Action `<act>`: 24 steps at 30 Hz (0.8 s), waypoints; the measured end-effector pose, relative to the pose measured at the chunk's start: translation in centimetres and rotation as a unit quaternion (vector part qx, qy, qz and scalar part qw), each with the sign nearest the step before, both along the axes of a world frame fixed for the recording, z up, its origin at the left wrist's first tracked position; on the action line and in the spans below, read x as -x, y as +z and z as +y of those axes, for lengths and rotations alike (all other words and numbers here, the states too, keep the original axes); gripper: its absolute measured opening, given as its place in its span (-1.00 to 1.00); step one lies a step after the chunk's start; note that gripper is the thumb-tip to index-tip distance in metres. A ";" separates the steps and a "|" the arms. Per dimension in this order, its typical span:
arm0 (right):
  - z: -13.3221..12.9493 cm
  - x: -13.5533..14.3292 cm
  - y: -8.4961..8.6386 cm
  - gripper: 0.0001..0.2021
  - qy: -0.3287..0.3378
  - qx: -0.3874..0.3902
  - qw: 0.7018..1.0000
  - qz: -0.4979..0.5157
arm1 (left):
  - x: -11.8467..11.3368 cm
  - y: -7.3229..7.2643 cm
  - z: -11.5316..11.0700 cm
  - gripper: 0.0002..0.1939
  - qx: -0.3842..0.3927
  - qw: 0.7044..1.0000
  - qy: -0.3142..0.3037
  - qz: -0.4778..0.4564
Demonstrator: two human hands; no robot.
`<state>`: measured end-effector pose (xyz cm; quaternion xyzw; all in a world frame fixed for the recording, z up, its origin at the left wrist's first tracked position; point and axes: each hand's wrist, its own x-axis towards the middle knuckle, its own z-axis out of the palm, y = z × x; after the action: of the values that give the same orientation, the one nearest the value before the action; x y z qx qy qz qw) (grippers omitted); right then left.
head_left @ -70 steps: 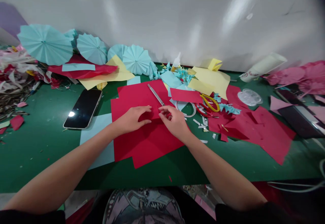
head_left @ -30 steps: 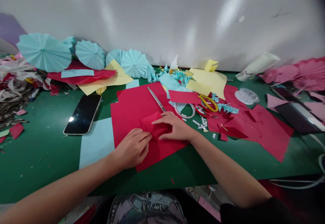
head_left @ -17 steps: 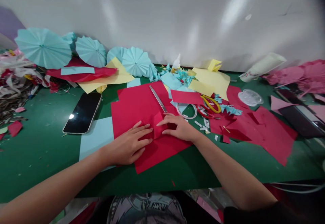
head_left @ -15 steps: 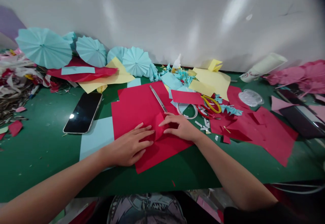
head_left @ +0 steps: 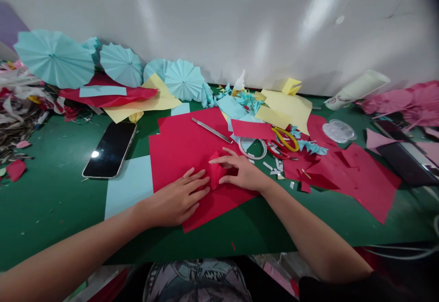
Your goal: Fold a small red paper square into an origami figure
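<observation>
Since half a second ago, the slim metal tool (head_left: 211,130) has turned, and now it lies flatter across the big red sheets (head_left: 178,149). Its near end is now just past the right hand's fingers. Both hands have moved only a little.

In the head view, the small folded red paper (head_left: 215,172) sits on top of the big red sheets, right between the two hands. It stands up a bit along its fold. The left hand (head_left: 181,198) is open and flat, palm down, and its fingertips are by the folded paper's left side. It looks like it helps stop the paper from sliding. The right hand (head_left: 244,172) bends over the other side, maybe to keep the fold in place. I can't tell if its thumb and fingers really pinch the paper.

The left arm comes in low from the bottom left, with the back of the hand up. The right arm comes from the bottom right, and that hand is curved like a little arch, thumb nearest the body and pointer finger stretched out.

The white ring (head_left: 253,156) and yellow-handled scissors (head_left: 290,145) are to the right, maybe put there to be easy to reach. The phone (head_left: 109,150) is on the left.
</observation>
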<state>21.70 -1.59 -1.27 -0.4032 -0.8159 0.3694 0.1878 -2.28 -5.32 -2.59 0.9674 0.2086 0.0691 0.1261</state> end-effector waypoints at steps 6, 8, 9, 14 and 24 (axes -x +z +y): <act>-0.1 0.3 -0.2 -0.63 -0.043 0.029 0.997 0.050 | -0.4 0.2 -0.3 -0.61 -0.040 0.999 -0.006 0.010; -0.1 0.5 -0.4 -0.67 -0.046 0.029 0.996 0.067 | -0.5 0.3 -0.4 -0.61 -0.051 0.999 -0.006 0.011; 0.0 0.6 -0.5 -0.67 -0.047 0.028 0.996 0.076 | -0.6 0.3 -0.4 -0.61 -0.056 0.998 -0.005 0.011; 0.0 0.7 -1.0 -0.62 -0.050 0.039 0.993 0.101 | -0.8 -0.2 -0.9 -0.62 -0.089 0.996 0.005 0.013; 0.0 1.3 -1.0 -0.59 -0.055 0.045 0.991 0.115 | -1.0 -1.2 -2.2 -0.61 -0.147 0.988 0.038 0.003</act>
<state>20.43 -1.54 -2.25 -0.4108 -0.7481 0.4382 0.2822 -1.29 -7.55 -3.76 0.9670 0.2329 0.1010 -0.0207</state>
